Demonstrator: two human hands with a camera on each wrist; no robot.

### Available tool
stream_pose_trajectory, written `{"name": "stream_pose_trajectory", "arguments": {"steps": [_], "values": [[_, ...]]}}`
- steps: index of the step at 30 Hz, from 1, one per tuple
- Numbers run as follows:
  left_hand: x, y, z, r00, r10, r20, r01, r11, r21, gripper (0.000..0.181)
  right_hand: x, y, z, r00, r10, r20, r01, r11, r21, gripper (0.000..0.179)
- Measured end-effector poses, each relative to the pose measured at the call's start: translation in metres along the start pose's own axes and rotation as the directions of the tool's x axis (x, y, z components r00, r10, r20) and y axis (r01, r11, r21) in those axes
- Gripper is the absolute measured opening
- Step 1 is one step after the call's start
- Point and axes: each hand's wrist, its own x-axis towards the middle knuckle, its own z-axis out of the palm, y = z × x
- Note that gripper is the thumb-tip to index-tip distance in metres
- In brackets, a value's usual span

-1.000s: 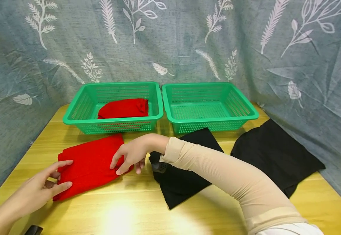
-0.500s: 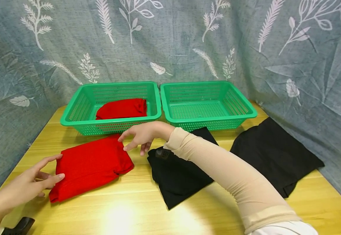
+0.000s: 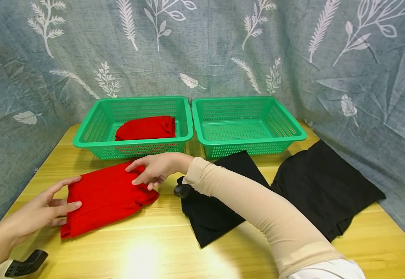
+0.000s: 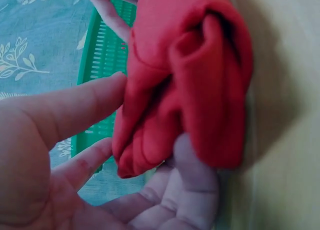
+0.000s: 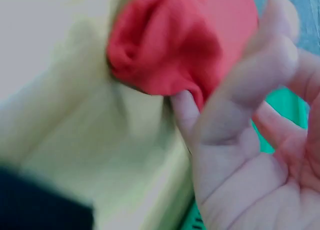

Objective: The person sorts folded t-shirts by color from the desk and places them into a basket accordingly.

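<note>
- In the head view, the red cloth (image 3: 105, 199) lay between my two hands, folded flat on the worktop (image 3: 174, 248), toward its left edge and just in front of the left basket (image 3: 132, 145).
- Its long axis ran aslant, the right end lying farther from me than the left. My left hand (image 3: 42, 211) was at the left end and my right hand (image 3: 158, 168) over the right end's far corner, so neither was clearly nearer.
- On both hands the thumb and index finger stood apart, reaching over the red; I saw no clamp on it.
- The fabric looked soft and matte, roughly oblong, bunched at the right end. A second red cloth (image 3: 145, 130) sat inside the left basket. The right basket (image 3: 251, 147) matched it: green plastic with pierced walls. Two dull black cloths (image 3: 328, 186) lay toward the worktop's right edge, one partly hidden beneath my ribbed beige sleeve (image 3: 244, 199); the worktop was glossy, wood-grained.
- In the left wrist view, thick rolled layers faced me. My fingers were spread against that end; how firmly they pressed, I couldn't tell.
- In the right wrist view, blurred, a fingertip met the underside of a rounded, puckered bundle, my other fingers apart from it.
</note>
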Motion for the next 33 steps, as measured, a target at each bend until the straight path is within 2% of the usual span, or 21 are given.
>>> {"name": "stream_pose_trajectory", "arguments": {"steps": [9, 19, 28, 30, 33], "values": [[0.006, -0.002, 0.002, 0.999, 0.017, 0.027, -0.014, 0.993, -0.114, 0.081, 0.012, 0.001, 0.014, 0.996, -0.035, -0.083, 0.035, 0.999, 0.004, 0.066], [0.01, -0.001, 0.004, 0.999, 0.041, 0.022, -0.037, 0.989, -0.144, 0.077, 0.021, 0.002, 0.016, 0.992, -0.048, -0.119, 0.046, 0.999, -0.014, 0.057], [0.015, -0.005, 0.002, 0.991, 0.11, 0.081, -0.084, 0.958, -0.274, 0.067, 0.024, -0.002, 0.014, 0.992, -0.032, -0.126, 0.029, 0.999, -0.021, 0.055], [0.015, -0.005, 0.004, 0.991, 0.11, 0.071, -0.087, 0.958, -0.275, 0.066, 0.023, -0.002, 0.015, 0.991, -0.034, -0.133, 0.029, 0.999, -0.039, 0.056], [0.017, -0.002, 0.009, 0.996, 0.09, 0.019, -0.083, 0.965, -0.248, 0.066, 0.023, -0.002, 0.015, 0.987, -0.039, -0.156, 0.029, 0.997, -0.066, 0.055]]}}
